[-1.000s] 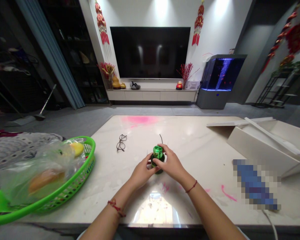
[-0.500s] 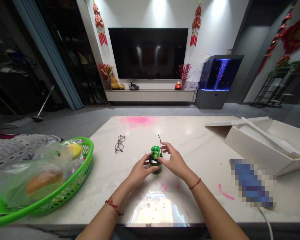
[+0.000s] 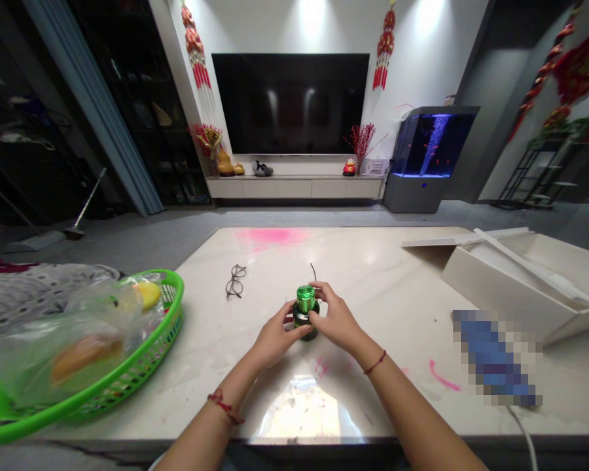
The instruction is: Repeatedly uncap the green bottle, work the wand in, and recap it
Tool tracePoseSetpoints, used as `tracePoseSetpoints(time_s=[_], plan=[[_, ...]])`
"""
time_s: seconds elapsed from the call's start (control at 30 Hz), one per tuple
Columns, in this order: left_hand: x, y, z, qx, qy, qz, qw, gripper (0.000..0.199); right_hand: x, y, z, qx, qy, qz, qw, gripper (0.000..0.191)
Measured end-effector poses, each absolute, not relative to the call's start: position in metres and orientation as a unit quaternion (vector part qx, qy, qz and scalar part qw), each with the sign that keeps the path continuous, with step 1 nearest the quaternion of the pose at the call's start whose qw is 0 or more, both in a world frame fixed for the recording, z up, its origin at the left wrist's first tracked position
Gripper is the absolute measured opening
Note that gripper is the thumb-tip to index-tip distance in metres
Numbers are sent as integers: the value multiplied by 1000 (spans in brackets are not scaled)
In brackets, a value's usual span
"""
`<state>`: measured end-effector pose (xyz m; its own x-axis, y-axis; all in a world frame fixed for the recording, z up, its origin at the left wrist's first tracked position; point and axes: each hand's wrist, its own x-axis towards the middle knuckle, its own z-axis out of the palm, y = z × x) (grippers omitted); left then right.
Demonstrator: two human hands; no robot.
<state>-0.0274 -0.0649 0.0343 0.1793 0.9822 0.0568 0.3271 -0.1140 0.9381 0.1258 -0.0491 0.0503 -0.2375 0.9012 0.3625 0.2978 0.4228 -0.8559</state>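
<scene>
A small dark green glass bottle point(image 3: 303, 314) with a shiny green ribbed cap point(image 3: 305, 299) stands upright on the pale marble-look table, right in front of me. My left hand point(image 3: 281, 332) is wrapped round the bottle's left side, thumb across its front. From the right, my right hand point(image 3: 334, 313) closes on the cap, with the thumb low at the front and the fingertips behind its upper edge. Part of the bottle is hidden by my fingers. Just behind it a thin dark stick-like thing point(image 3: 313, 271) shows; its lower end is hidden.
Eyeglasses point(image 3: 235, 281) lie left of the bottle. A green plastic basket point(image 3: 169, 320) holding bagged items sits at the left edge. On the right are an open white box point(image 3: 505, 288) and a blurred blue item point(image 3: 495, 360) with a cord. Pink stains point(image 3: 275, 234) mark the tabletop point(image 3: 373, 261).
My right hand has moved slightly left, its fingers coming in round the cap. The cap's reflections look different. My left hand and the bottle have stayed in place.
</scene>
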Motion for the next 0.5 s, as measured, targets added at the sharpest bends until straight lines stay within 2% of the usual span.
tracePoseSetpoints(time_s=[0.5], plan=[[-25, -67, 37, 636, 512, 385, 431, 57, 117, -50, 48, -445, -699, 316, 461, 50]])
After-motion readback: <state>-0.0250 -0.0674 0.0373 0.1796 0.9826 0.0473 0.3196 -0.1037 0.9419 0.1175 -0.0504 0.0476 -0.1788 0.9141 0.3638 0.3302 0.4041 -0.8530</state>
